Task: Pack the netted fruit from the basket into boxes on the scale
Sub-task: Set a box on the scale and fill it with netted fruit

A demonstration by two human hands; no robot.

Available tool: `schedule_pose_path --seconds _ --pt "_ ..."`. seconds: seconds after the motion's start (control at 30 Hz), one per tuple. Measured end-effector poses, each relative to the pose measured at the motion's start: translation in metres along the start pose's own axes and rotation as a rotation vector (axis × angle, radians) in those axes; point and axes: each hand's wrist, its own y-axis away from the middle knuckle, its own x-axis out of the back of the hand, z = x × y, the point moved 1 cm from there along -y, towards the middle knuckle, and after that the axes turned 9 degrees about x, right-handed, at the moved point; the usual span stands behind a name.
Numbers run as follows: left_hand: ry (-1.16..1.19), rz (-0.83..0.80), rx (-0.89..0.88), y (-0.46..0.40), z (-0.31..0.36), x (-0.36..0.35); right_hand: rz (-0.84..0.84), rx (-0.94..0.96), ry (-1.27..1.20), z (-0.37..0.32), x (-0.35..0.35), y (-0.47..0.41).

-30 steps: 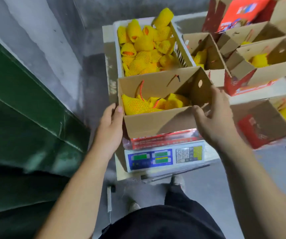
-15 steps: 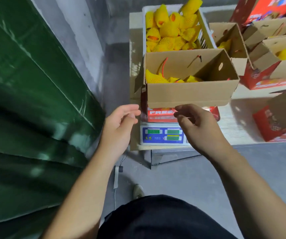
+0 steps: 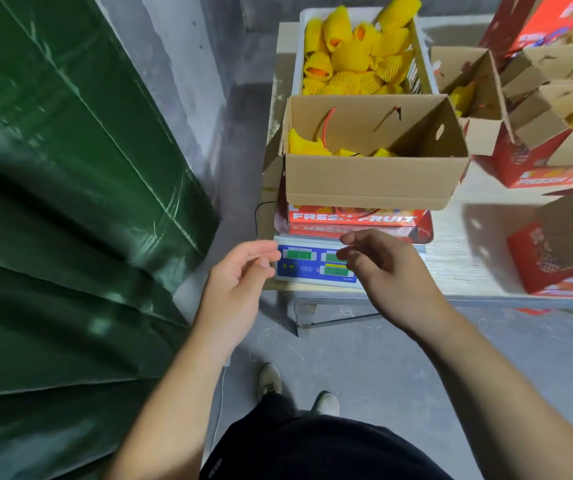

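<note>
From your head camera, both your hands hang loose and hold nothing. Your left hand [image 3: 240, 268] and right hand [image 3: 382, 268] float in front of the scale [image 3: 312, 268]. The open box [image 3: 371, 178] sits on the scale, with a little netted fruit [image 3: 304, 143] inside. The basket [image 3: 420, 64] of fruit stands straight behind the box, farther from you. Its long side runs away from you. I think your right hand is a bit closer.
</note>
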Motion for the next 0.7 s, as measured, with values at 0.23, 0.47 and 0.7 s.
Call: schedule_pose_path --seconds 0.23,0.47,0.7 --pt "0.038 -0.080 -0.025 -0.013 0.013 -0.024 0.013 0.023 -0.104 -0.006 0.015 -0.011" --pt "0.003 -0.137 -0.170 -0.072 0.070 -0.038 0.086 0.156 -0.156 -0.037 0.030 -0.073" --pt "-0.151 -0.209 -0.342 -0.163 0.153 -0.053 0.178 0.223 -0.001 -0.056 0.062 -0.154"
